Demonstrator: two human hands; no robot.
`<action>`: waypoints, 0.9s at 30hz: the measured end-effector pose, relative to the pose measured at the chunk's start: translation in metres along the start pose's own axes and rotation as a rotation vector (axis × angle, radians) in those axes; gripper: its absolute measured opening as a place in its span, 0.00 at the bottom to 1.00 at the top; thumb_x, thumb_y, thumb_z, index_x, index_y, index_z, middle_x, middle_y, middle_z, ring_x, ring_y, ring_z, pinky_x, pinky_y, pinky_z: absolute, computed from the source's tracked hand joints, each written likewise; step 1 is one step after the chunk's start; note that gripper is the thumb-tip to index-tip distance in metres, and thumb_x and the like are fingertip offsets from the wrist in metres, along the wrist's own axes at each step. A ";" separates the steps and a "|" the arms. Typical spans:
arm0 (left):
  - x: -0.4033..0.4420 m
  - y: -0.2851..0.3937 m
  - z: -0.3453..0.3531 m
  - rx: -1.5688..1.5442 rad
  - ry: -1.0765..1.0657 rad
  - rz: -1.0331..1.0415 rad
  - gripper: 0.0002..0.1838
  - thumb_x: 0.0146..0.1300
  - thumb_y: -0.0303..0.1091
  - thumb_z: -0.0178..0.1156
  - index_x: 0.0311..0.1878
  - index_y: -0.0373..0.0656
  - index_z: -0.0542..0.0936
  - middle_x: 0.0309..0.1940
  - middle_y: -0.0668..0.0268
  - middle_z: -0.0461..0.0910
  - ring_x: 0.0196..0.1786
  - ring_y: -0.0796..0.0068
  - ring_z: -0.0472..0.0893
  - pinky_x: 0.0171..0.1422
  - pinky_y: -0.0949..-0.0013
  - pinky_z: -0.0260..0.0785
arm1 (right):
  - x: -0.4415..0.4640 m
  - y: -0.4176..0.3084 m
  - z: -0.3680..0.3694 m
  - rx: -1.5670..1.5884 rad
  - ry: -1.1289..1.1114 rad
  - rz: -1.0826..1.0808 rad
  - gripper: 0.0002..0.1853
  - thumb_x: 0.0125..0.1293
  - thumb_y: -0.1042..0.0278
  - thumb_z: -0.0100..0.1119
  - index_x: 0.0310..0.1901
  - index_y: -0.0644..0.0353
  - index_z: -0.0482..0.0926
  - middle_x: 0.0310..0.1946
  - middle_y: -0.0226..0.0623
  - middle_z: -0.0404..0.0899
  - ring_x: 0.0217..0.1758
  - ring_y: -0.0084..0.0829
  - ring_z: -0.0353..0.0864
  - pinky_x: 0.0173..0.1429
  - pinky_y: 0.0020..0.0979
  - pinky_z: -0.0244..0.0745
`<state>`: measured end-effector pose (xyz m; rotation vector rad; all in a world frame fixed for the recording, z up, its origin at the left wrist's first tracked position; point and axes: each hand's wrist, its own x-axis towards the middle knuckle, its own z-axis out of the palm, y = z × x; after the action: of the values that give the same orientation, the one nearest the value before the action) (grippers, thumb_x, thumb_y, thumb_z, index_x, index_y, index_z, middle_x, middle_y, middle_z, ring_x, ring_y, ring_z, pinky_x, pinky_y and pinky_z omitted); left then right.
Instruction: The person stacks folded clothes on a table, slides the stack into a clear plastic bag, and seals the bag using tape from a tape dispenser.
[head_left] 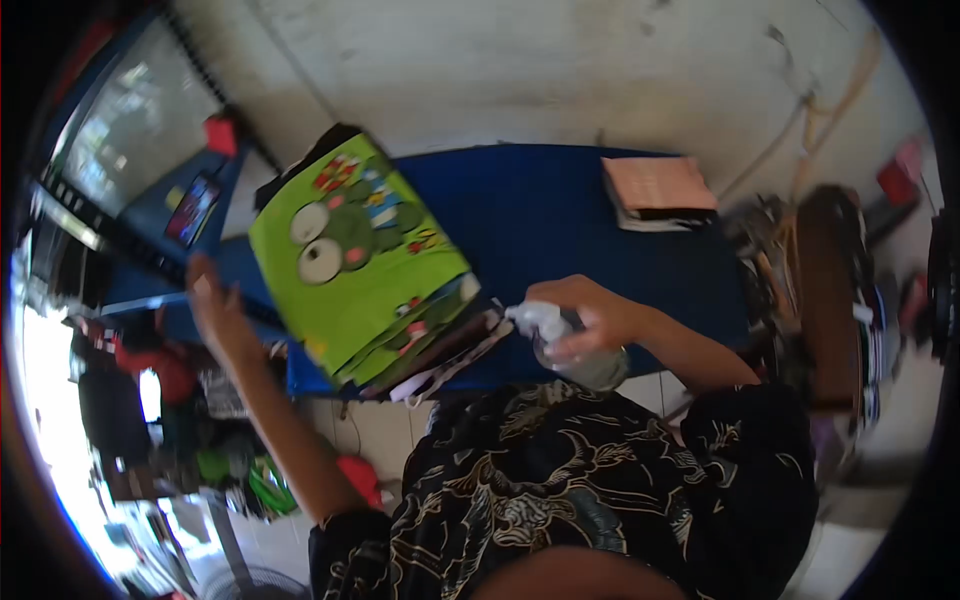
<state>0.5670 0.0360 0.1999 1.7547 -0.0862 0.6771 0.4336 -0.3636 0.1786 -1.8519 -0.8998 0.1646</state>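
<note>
My right hand (600, 312) is wrapped around a clear spray bottle (600, 370) with a whitish head, held over the front edge of the blue table (510, 220). The bottle's head points left, toward a stack of folded cloth. On top of that stack lies a bright green cloth (300, 250) printed with a big-eyed cartoon frog. Dark and patterned layers show beneath its lower right edge. My left hand (218, 305) is off the stack's left side, fingers stretched out and somewhat blurred, holding nothing.
A folded pink cloth (655, 183) rests on other folded pieces at the table's back right. Left of the stack, a phone (193, 208) lies on a blue surface. Crowded shelves (830, 300) stand to the right. A fan (255, 583) is at the lower left.
</note>
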 end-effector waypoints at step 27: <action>-0.199 -0.049 0.577 0.409 -1.398 1.008 0.27 0.47 0.17 0.52 0.55 0.43 0.68 0.58 0.61 0.65 0.64 0.65 0.61 0.67 0.58 0.49 | -0.358 0.146 -0.114 -0.846 1.465 0.775 0.31 0.56 0.61 0.58 0.59 0.64 0.59 0.58 0.51 0.61 0.57 0.45 0.64 0.62 0.38 0.53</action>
<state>0.6489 -0.5308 -0.0180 2.2138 -1.9754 -0.0303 0.3089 -0.7079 0.0091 -2.2326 0.9097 -1.1237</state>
